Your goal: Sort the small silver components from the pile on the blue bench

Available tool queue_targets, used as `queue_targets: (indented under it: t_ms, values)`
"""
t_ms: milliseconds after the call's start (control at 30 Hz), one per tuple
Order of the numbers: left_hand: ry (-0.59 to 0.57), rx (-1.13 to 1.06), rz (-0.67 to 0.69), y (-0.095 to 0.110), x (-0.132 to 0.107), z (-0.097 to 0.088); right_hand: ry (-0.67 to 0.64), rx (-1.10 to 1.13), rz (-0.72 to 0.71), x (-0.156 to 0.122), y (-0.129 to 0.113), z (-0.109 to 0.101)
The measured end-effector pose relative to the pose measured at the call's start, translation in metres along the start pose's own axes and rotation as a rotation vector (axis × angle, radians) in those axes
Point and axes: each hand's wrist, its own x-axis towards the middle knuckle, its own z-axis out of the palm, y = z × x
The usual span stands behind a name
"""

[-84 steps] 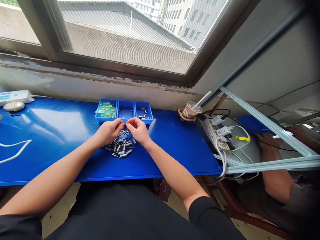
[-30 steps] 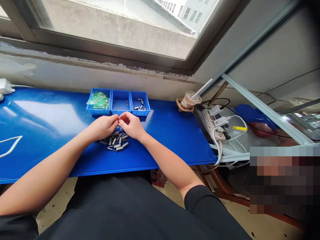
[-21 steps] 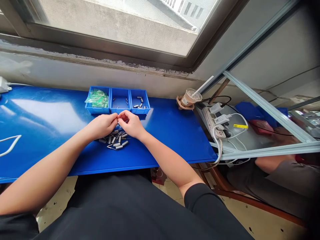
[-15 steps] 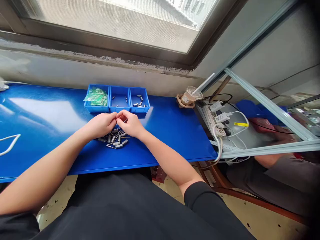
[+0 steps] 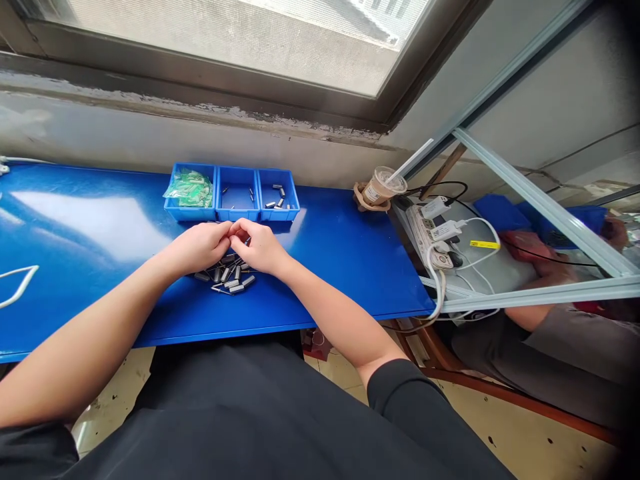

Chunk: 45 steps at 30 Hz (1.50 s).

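The metal parts (image 5: 235,274) lie in a loose pile on the blue worktop (image 5: 340,267). The left hand (image 5: 201,247) and right hand (image 5: 261,248) meet over them, fingers curled, fingertips together; I cannot tell what they hold. Just beyond stand three bins (image 5: 238,216), the left one with green packets (image 5: 191,189). A cup (image 5: 376,189) stands farther right.

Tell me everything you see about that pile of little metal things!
The pile is a loose heap of small, silvery, metal-looking cylinders, with thin rods among them. They lie at different angles on the blue table. The left hand and right hand partly cover it; whether they touch it isn't clear.
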Motion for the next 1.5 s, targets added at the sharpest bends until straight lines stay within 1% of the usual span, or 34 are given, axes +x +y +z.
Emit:
queue_targets:
  t_ms: [233, 467, 767, 967, 1133, 1233, 1333, 1500]
  values:
    - [0.018, 0.003, 0.017, -0.003, 0.000, 0.003, -0.005, 0.006, 0.006, 0.000, 0.001, 0.000]
    - [0.010, 0.001, 0.014, -0.002, 0.001, 0.002, 0.000, -0.006, -0.005, 0.000, 0.002, 0.000]
    - [0.029, -0.005, 0.023, -0.003, 0.001, 0.002, 0.005, -0.006, -0.007, 0.001, 0.003, 0.001]
    - [0.024, -0.023, -0.001, 0.000, 0.000, -0.001, 0.045, 0.020, -0.023, 0.001, 0.002, 0.002]
    - [0.064, 0.003, -0.070, 0.006, -0.002, -0.004, 0.152, 0.083, 0.022, 0.002, -0.004, 0.001]
    - [0.100, -0.003, -0.109, 0.009, -0.002, -0.006, 0.187, 0.111, 0.042, 0.003, -0.007, 0.000]
    - [0.133, -0.037, -0.116, 0.011, -0.002, -0.006, 0.198, 0.144, 0.019, 0.002, -0.007, 0.000]
    - [0.187, -0.069, -0.097, 0.012, -0.003, -0.006, 0.200, 0.138, -0.064, 0.003, 0.000, 0.002]
